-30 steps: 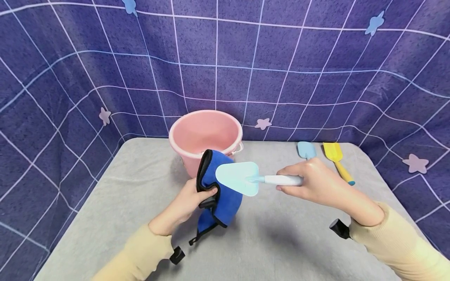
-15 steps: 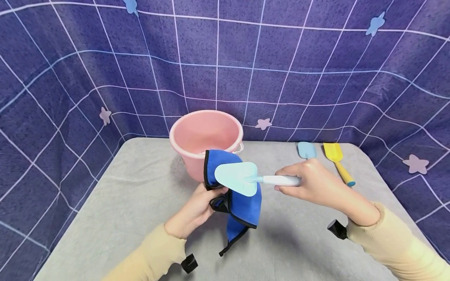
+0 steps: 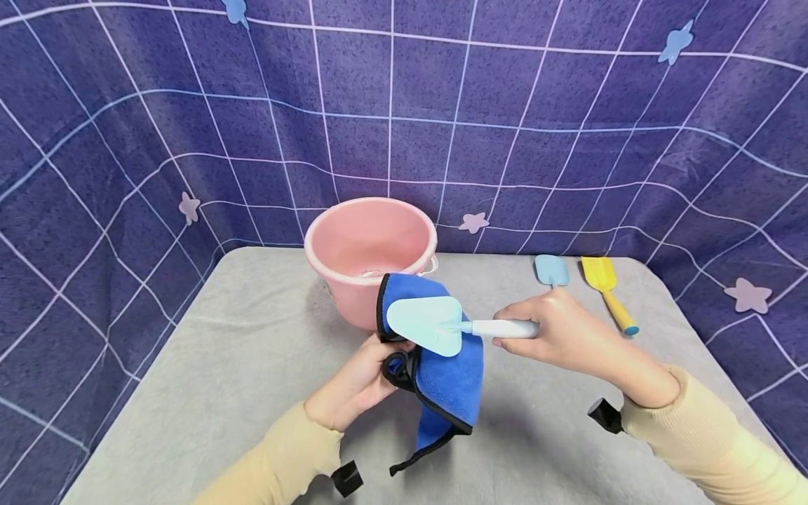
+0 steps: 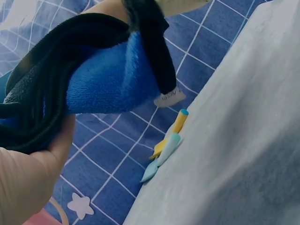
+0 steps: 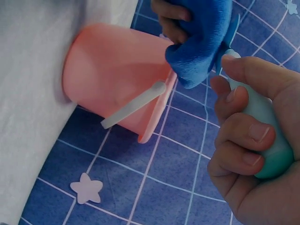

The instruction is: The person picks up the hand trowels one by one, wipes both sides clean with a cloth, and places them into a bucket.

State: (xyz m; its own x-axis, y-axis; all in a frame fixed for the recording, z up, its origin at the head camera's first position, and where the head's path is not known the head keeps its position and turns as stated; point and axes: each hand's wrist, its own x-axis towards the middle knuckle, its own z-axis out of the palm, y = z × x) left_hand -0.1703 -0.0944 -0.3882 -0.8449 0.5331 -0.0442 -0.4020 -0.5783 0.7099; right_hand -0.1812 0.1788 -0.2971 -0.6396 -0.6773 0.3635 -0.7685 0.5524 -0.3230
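My right hand [image 3: 555, 326] grips the pale handle of a light-blue toy shovel [image 3: 429, 322], its blade pointing left. Behind and under that blade, my left hand [image 3: 356, 382] holds a bunched blue towel [image 3: 451, 386] with black edging. One corner of the cloth hangs down with a black loop. In the right wrist view the towel [image 5: 201, 47] lies against the blade, and my fingers curl round the shovel's handle [image 5: 262, 122]. A white tag [image 4: 170, 97] shows on the towel in the left wrist view.
Just behind the towel stands a pink bucket [image 3: 322, 263] with a pale handle. A second blue shovel [image 3: 550, 269] and a yellow shovel [image 3: 606, 287] lie at the table's back right. Purple gridded cloth [image 3: 492, 84] hangs behind the grey-covered table [image 3: 240, 315].
My left hand has moved right with the towel, bringing more of it under and past the shovel's blade. The right hand and shovel have barely moved.
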